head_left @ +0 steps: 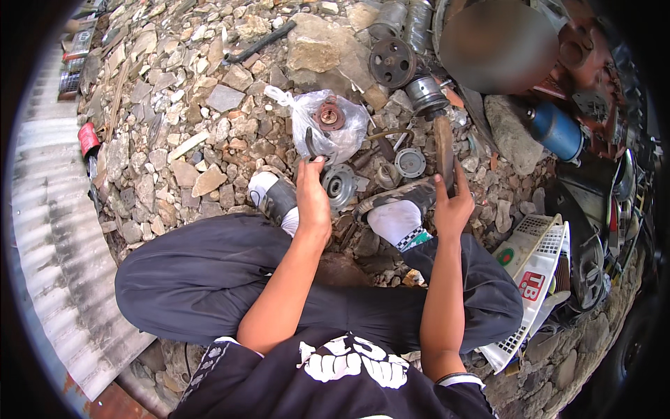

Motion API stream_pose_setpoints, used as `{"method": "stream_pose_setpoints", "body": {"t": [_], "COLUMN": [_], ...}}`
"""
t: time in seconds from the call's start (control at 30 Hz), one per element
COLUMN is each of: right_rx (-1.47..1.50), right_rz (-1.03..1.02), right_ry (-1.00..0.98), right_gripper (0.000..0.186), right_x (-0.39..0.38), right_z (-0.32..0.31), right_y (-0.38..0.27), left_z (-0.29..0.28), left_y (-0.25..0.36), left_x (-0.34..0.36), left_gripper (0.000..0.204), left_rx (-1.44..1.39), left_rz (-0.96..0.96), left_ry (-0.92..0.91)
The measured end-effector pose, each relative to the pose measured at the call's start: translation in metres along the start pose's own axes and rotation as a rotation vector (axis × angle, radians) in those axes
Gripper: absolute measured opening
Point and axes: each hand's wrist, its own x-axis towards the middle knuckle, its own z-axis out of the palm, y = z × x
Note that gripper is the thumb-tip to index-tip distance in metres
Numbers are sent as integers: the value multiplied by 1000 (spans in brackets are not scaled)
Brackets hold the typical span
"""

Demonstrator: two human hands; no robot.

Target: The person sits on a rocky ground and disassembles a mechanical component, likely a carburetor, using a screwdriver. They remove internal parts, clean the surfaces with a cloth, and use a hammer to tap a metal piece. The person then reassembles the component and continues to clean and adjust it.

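Person is sitting cross-legged on rubble ground, forearms coming in from the lower edge; left hand (312, 199) is reaching forward, fingers closed around a small dark curved metal piece (310, 145) that is sticking up just above the fingertips; exact shape of that piece is hard to tell. Right hand (452, 204) is gripping the lower end of a long rusty tool (444, 148), thumb and fingers wrapped on it; tool is standing roughly upright, its top end near a grey cylindrical part (426, 94).

Between the hands, on the stones: a round silver hub part (340, 185) just beside the left hand, a smaller ring-shaped part (410, 163) further right, both lying loose; behind the left hand a clear plastic bag (328, 126) is sitting with a rusty disc-shaped part (329, 116) on it; the curved piece is touching or overlapping the bag's lower edge, cannot tell which.

Further back a dark pulley wheel (392, 62) is lying on the rocks; a blue cylinder (556, 130) is off to the right; a white plastic grille (537, 279) is lying by the right knee; corrugated sheet (49, 230) is running along the left side.
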Motion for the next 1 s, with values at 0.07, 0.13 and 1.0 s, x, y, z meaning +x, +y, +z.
{"method": "stream_pose_setpoints", "body": {"t": [0.07, 0.13, 1.0], "right_rx": [-173, -237, -81], "right_rz": [16, 4, -611], "right_ry": [13, 44, -323], "right_gripper": [53, 52, 29], "right_x": [8, 12, -67], "right_z": [-3, -6, 129], "right_y": [14, 34, -34], "left_z": [-26, -29, -11], "left_y": [-29, -40, 23], "left_x": [28, 34, 11], "left_gripper": [44, 47, 43], "left_rx": [89, 86, -415], "left_rz": [14, -6, -46], "left_ry": [24, 69, -98]}}
